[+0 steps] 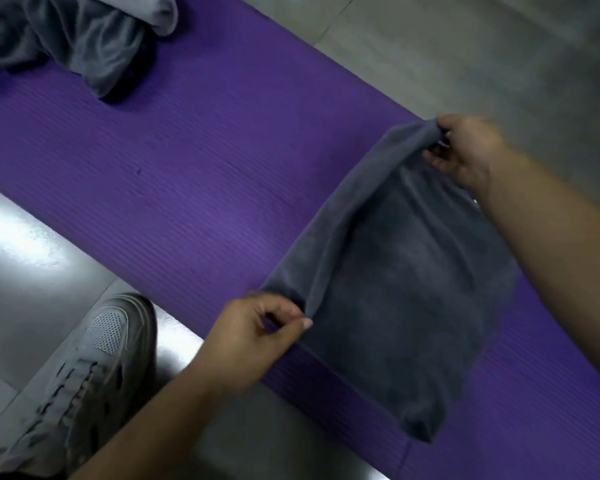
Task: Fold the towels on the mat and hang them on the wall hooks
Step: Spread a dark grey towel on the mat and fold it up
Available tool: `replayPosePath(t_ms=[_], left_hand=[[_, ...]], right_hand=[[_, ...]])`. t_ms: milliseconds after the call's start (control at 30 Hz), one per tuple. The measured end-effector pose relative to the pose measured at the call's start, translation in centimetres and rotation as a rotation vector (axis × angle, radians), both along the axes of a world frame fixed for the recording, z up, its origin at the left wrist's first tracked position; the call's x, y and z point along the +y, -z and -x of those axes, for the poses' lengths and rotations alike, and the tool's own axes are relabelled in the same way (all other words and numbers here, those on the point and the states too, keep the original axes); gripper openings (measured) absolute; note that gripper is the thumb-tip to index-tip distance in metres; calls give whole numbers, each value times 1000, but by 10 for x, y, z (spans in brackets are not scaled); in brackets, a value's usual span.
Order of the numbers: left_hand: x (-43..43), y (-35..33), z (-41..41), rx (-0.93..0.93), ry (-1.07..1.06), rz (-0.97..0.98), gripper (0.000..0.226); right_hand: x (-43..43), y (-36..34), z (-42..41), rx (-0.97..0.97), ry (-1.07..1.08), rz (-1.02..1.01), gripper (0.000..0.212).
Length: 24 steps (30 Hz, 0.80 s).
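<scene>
One purple mat runs across the grey floor. One dark grey towel lies folded on the mat's right part, its left edge lifted and strung between your two hands. One crumpled grey heap sits top left on the mat; can't count the towels in it. One grey shoe is on the floor. Your left hand pinches the near corner, your right hand the far one; each grip is closed on the towel.

Dim, flat indoor light, with a white glare patch on the glossy floor at the left. The frame is soft and slightly blurred, and the wide lens bows the edges of the mat.
</scene>
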<state>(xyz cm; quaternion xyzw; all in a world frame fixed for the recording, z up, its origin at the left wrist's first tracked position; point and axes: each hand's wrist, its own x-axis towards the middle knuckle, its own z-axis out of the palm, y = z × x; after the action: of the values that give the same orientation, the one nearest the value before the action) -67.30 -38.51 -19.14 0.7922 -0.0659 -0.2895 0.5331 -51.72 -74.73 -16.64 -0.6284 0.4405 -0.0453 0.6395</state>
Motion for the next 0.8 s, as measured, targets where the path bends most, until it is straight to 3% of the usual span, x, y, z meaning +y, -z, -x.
replayPosePath(t_ms=[100, 267, 400, 567, 700, 800], left_hand=[[-34, 1, 31, -94, 210, 13, 12], [-85, 16, 78, -109, 376, -29, 24], [-123, 26, 110, -125, 431, -84, 28], [-151, 32, 145, -156, 463, -168, 20], [-155, 41, 160, -252, 502, -272, 23], [-157, 40, 164, -307, 519, -318, 23]], right_hand=[[-39, -1, 53, 37, 54, -50, 16], [-86, 6, 121, 0, 133, -79, 25], [-110, 21, 154, -1, 160, 34, 35], [-139, 50, 181, -19, 354, 221, 34], [-145, 63, 193, 121, 222, 388, 41], [-142, 69, 199, 149, 106, 412, 33]])
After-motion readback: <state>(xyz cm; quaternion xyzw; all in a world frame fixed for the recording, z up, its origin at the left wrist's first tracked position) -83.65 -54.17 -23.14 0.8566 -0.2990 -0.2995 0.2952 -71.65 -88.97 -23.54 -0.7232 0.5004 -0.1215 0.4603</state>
